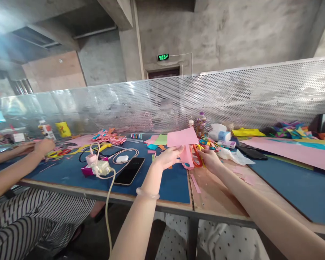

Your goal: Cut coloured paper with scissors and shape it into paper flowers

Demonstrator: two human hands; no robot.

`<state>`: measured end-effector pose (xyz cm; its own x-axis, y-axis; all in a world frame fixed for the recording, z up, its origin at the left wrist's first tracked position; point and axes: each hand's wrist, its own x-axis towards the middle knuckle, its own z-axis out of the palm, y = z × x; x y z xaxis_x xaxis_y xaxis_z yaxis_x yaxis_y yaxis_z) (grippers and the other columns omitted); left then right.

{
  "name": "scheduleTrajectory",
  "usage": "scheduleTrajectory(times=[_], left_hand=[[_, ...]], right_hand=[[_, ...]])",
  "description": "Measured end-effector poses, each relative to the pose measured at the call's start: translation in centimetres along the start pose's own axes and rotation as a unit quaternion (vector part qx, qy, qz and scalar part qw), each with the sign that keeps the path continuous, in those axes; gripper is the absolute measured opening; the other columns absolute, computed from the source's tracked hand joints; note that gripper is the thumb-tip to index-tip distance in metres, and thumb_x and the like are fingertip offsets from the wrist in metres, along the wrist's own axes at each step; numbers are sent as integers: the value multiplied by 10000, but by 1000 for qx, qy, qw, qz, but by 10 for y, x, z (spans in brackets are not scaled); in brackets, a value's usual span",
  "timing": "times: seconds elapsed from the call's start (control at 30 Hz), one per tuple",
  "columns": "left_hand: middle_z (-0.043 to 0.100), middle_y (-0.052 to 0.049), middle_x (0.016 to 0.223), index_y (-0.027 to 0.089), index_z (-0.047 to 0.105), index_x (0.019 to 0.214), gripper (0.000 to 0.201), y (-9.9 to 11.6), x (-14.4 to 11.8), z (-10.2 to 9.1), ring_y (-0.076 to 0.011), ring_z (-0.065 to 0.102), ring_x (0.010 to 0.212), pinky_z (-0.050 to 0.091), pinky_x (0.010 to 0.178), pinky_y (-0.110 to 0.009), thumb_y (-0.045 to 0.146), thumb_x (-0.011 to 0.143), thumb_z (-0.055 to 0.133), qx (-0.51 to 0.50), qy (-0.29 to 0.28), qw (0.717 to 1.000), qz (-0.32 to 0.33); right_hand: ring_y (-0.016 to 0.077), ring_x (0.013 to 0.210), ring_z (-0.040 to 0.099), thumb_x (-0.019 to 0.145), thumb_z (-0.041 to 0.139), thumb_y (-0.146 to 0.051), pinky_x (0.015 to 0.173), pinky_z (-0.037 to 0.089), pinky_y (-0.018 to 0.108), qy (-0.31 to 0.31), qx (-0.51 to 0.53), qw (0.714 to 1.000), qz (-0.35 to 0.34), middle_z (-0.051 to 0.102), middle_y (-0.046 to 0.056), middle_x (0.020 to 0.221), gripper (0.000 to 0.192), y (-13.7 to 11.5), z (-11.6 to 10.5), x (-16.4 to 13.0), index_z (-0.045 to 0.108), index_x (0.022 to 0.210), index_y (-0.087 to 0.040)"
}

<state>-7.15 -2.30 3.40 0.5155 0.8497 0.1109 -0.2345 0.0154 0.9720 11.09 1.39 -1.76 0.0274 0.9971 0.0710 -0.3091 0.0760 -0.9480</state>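
Closed on a sheet of pink paper (182,138), my left hand (167,157) holds it above the table, with a bracelet round the wrist. A narrower pink piece hangs down below the sheet, beside my left fingertips. On the right, my right hand (209,160) grips scissors with red and yellow handles (197,157), close against the paper's right side. The blades are mostly hidden, so I cannot tell how far apart they are. A thin pink paper strip (195,183) lies on the wooden tabletop just below my hands.
A black phone (130,171), a white earphone case (122,159) and a power strip with cables (100,167) lie left. Bottles (201,122), tissues (219,133) and paper scraps stand behind my hands. Large pink sheets (295,148) lie right. Another person's hands (43,146) work at far left.
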Motion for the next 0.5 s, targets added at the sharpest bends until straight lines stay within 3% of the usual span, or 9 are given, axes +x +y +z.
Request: scheduleTrajectory(times=[0.27, 0.5], left_hand=[[623, -162, 1064, 113, 632, 990, 265, 0, 0, 4, -198, 603, 872, 429, 846, -400, 299, 805, 586, 32, 17, 999, -22], [608, -133, 1128, 154, 620, 1064, 381, -7, 2, 4, -232, 545, 1036, 390, 887, -401, 403, 776, 599, 123, -24, 991, -45]], right_hand=[[169, 653, 650, 721, 611, -144, 563, 532, 261, -51, 36, 997, -35, 660, 57, 698, 51, 1, 4, -1, 575, 750, -166], [137, 569, 592, 804, 578, -287, 514, 493, 263, -111, -41, 988, -97, 629, 26, 706, 147, 12, 12, -9, 584, 838, -145]])
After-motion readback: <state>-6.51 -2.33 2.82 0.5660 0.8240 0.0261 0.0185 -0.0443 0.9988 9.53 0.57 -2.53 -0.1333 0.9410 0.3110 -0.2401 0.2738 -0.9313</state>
